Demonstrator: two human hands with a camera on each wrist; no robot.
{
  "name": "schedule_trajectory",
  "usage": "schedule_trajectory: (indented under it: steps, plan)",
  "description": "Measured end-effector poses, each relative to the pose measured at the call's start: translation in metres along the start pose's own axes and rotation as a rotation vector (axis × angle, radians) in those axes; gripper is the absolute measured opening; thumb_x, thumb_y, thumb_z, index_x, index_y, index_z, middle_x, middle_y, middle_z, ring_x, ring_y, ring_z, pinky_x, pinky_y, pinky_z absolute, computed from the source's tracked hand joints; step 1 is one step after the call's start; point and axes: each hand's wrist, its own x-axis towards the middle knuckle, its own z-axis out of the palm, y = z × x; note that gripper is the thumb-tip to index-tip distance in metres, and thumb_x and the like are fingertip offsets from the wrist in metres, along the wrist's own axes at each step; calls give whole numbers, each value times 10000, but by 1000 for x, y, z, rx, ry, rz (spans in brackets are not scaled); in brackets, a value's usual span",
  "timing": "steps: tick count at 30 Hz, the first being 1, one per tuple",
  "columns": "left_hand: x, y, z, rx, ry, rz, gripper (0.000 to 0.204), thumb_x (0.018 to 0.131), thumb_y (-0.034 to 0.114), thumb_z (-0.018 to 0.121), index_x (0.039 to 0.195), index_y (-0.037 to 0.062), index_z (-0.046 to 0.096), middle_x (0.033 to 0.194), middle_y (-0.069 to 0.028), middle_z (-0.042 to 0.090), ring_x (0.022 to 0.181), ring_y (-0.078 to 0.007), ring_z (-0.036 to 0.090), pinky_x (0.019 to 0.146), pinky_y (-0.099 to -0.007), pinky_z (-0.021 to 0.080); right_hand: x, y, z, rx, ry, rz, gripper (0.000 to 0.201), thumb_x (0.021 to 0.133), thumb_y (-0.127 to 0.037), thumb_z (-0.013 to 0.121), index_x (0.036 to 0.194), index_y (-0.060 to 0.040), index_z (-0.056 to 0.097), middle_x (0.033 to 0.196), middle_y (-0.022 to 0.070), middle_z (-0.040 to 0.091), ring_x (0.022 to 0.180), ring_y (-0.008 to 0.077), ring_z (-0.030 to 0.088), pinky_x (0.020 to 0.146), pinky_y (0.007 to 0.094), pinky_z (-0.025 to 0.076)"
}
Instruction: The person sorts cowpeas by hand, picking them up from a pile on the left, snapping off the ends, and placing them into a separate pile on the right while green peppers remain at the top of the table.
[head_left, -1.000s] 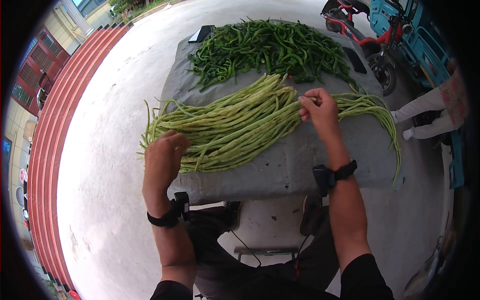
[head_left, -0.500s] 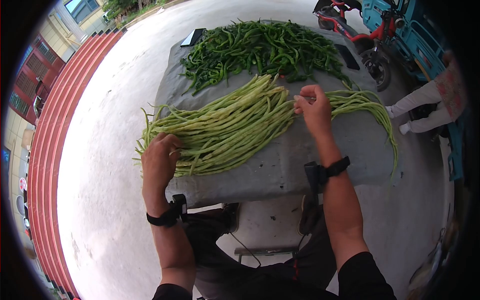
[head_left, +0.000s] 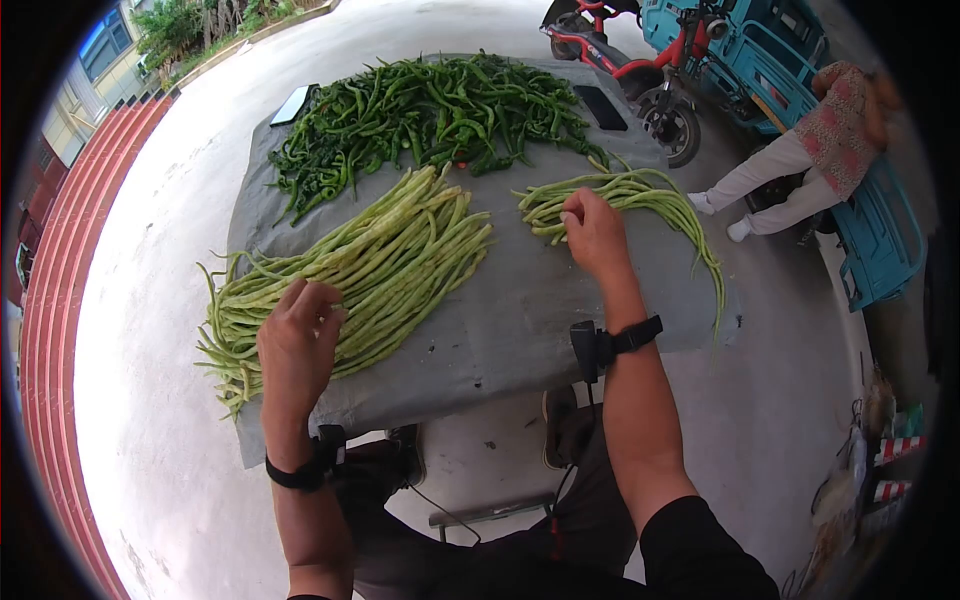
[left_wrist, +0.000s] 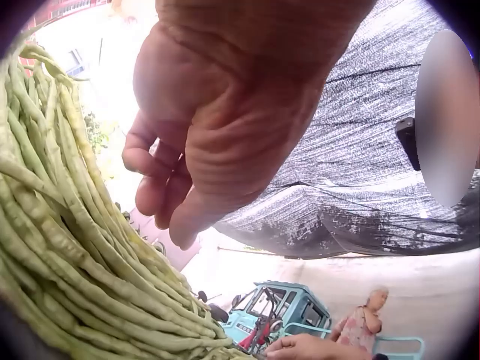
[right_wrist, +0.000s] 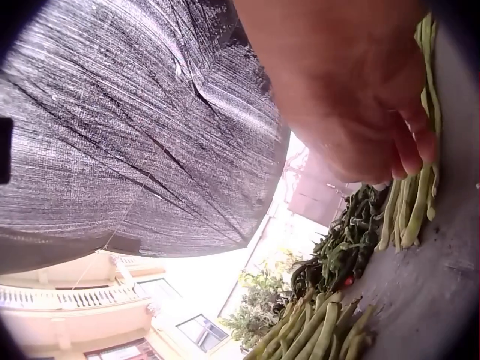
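A thick bundle of yardlong beans (head_left: 400, 265) lies across the left half of the covered table (head_left: 480, 345). My left hand (head_left: 300, 340) hovers by the bundle's near left side with fingers loosely bent; in the left wrist view nothing shows between thumb and fingers. A smaller bunch of yardlong beans (head_left: 650, 190) lies to the right, its thin tails curving toward the table's right edge. My right hand (head_left: 600, 235) is over the near side of that bunch, fingers curled down and fingertips overlapping the beans (right_wrist: 409, 214). I cannot tell whether it pinches any.
Green peppers (head_left: 430, 115) are heaped along the table's far side. One phone (head_left: 291, 105) lies left of them, a dark phone (head_left: 601, 107) right. A red scooter (head_left: 640, 75) and a blue cargo tricycle (head_left: 790, 60) stand beyond, with a person (head_left: 835, 140) beside them. Red steps (head_left: 70, 300) run along the left.
The head view has turned to the right. My right hand has moved away from the big bundle's right end to the smaller bunch. My left hand has lifted a little from the bundle.
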Motion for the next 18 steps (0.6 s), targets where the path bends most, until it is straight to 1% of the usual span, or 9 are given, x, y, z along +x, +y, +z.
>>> schedule_trajectory:
  steps: [1,2,5,11,14,17,18]
  plan:
    - [1,4,4,-8,-15,13,140,899,6,761,1020,22,693,913,-85,675,765,-212,684,711,-361,542,-3,6,1,-40,-11,-28,165,953,-88,700,1103,-29,664,1096,208,718,986,413,702,847,512,546]
    - [3,6,8,-25,-6,42,136,898,58,787,1010,55,711,915,-88,683,750,-258,714,686,-403,538,-5,10,0,-81,-22,-57,163,958,-91,692,1106,-28,665,1111,217,715,1031,430,691,867,521,543]
    - [6,9,16,-52,1,61,130,895,59,788,999,51,712,897,-87,676,732,-248,704,678,-394,534,-5,20,-8,-165,6,-9,154,968,-77,662,1115,-29,667,1140,224,711,1105,443,672,914,540,528]
    - [9,14,25,-111,11,43,99,894,48,779,970,44,715,870,-81,667,709,-222,685,669,-369,530,-4,67,-31,-198,219,109,194,1006,-68,621,1189,-40,680,1183,240,718,1130,461,668,943,540,526]
    - [10,17,32,-129,-23,30,93,897,49,779,966,42,715,870,-81,665,704,-223,679,667,-365,530,-1,76,-33,-164,132,163,230,1010,-64,617,1229,-49,686,1195,247,721,1136,459,672,961,537,529]
    - [12,22,39,-149,-26,66,88,903,51,778,965,42,716,869,-86,666,703,-227,679,668,-368,532,-2,65,-26,-32,43,108,270,994,-39,619,1255,-58,687,1182,252,722,1135,455,677,977,534,534]
    - [12,24,42,-159,-33,74,92,902,36,777,968,31,714,864,-81,661,705,-209,667,668,-353,524,-3,59,-25,-28,22,96,279,991,-31,615,1258,-61,688,1176,257,720,1131,456,678,979,531,535]
